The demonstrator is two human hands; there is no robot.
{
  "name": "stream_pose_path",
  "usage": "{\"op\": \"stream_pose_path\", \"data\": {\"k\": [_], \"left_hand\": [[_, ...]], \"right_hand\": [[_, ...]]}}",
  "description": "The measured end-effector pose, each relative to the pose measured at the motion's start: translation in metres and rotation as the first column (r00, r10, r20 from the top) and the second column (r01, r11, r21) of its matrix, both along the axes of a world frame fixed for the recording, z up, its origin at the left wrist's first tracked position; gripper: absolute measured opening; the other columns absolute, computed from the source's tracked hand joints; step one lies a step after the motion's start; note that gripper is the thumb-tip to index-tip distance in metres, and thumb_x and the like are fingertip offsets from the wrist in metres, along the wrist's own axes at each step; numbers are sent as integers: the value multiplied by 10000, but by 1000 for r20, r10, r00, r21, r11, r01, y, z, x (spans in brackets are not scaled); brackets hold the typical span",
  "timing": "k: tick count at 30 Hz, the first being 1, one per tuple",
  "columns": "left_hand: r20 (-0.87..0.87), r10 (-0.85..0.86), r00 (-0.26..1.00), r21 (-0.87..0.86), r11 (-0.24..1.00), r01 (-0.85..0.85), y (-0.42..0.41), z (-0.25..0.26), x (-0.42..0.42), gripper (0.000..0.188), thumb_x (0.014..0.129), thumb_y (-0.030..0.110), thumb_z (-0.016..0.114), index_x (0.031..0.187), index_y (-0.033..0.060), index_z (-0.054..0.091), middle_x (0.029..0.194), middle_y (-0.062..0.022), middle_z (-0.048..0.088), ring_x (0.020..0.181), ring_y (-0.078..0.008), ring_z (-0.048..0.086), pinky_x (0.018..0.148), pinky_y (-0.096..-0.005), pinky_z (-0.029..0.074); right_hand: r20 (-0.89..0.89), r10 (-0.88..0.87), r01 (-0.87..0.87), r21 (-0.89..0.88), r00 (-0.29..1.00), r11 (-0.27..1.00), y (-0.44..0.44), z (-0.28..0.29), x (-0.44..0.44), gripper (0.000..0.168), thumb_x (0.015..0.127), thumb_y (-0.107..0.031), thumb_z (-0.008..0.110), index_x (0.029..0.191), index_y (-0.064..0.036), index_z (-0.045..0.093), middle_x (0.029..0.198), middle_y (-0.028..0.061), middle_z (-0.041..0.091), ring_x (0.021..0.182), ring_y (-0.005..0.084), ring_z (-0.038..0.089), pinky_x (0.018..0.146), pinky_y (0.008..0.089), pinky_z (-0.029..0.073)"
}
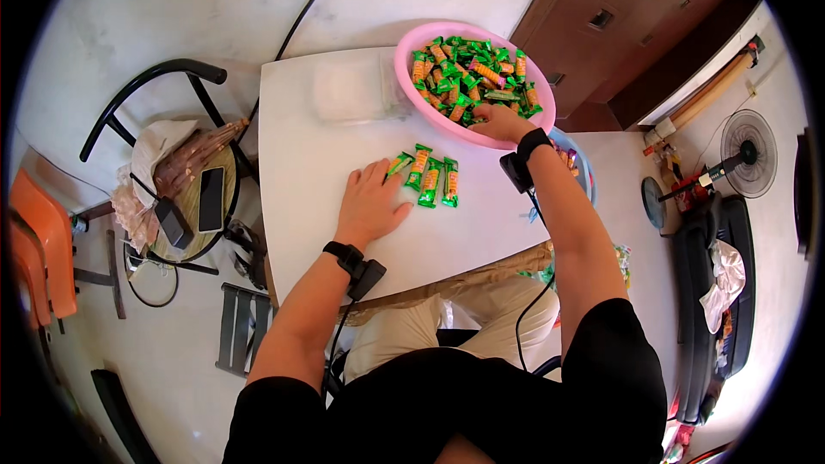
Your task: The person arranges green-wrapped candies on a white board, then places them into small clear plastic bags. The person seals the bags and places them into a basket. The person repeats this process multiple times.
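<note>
My left hand (370, 203) lies on the white table (322, 174) with its fingers spread, the fingertips beside or on a small wrapped snack packet (401, 163). To the right of it, other green-and-orange packets (431, 183) are set roughly side by side. My right hand (503, 124) reaches over the near rim of a pink plastic basin (403, 71). A heap of the same snack packets (474, 71) fills that basin. The right fingertips are down among the packets, so whether they grip one is hidden. Each wrist wears a black strapped device with a cable.
Left of the basin sits a translucent plastic bag or pack (351, 91). A light blue basin (585, 171) with more packets stands partly beneath the pink one. On a black-framed chair (155, 71) lie a smartphone (211, 200) and a black device with an antenna (173, 222).
</note>
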State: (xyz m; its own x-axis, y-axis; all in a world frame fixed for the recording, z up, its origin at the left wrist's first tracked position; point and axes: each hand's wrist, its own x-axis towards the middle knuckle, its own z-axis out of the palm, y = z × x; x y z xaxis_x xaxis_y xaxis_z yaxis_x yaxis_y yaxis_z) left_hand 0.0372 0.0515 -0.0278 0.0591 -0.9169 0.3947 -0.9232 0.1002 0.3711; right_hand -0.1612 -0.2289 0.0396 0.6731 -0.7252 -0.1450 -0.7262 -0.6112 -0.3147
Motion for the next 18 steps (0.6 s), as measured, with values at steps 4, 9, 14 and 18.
{"op": "stream_pose_path", "data": {"k": [4,9,14,18], "left_hand": [[-17,1,1000,3,1000,-1,1,0,1,469,769,345,723,1127,60,621,1356,-169,502,1282,-314,439,1034,-486,334],[-10,11,1000,1,1000,-11,2,-1,3,459,768,347,721,1111,59,619,1351,-164,504,1280,-310,441,1027,-475,340],[-14,3,1000,-21,1000,-3,1,0,0,449,764,343,722,1098,62,617,1339,-153,509,1265,-303,452,1019,-464,346],[-18,6,1000,-31,999,-6,3,2,2,442,759,339,723,1089,65,615,1324,-149,516,1255,-297,458,1015,-462,347]], "right_hand": [[-206,85,-79,38,975,996,-7,-3,15,539,819,-376,678,1295,-139,592,1227,198,608,1134,374,590,964,407,461],[-380,20,-56,-85,925,995,18,15,33,437,824,-389,655,1241,-258,644,1222,184,576,1120,358,600,951,448,466],[-406,12,-39,-57,914,998,8,6,33,324,824,-381,639,1099,-236,728,1219,191,592,1103,359,608,943,482,468],[-439,-27,-44,-151,898,988,7,1,40,285,818,-361,643,978,-147,743,1080,195,668,973,348,653,857,461,511]]}}
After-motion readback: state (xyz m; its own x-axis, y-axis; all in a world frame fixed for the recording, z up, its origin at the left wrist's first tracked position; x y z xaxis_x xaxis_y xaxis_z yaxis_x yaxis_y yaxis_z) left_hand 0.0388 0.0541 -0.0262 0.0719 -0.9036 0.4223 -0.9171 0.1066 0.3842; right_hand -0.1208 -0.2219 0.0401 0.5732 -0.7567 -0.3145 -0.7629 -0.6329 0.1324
